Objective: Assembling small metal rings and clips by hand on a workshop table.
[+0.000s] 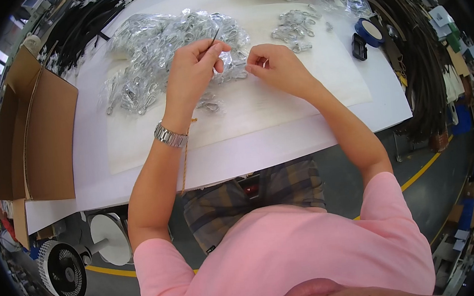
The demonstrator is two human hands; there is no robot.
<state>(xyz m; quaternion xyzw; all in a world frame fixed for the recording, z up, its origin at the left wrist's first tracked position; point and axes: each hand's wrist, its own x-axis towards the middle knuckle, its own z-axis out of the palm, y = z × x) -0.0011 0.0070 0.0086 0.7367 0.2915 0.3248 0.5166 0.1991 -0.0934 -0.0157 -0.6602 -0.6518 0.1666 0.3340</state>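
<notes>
My left hand (195,68) pinches a thin dark cord (215,37) between thumb and fingers, with its end sticking up over a big heap of small metal clips in clear bags (150,54). A brown string (184,158) hangs down from this hand past my wristwatch (169,136). Just to the right, my right hand (276,67) is curled, its fingertips closed on something small near the cord; what it is I cannot make out. Both hands rest on the white table (259,146).
A smaller pile of loose metal clips (296,27) lies at the back right, beside a blue tape roll (370,30) and a small black object (359,47). An open cardboard box (32,132) stands at the left. Black cords (421,64) hang right; a fan (63,270) sits below.
</notes>
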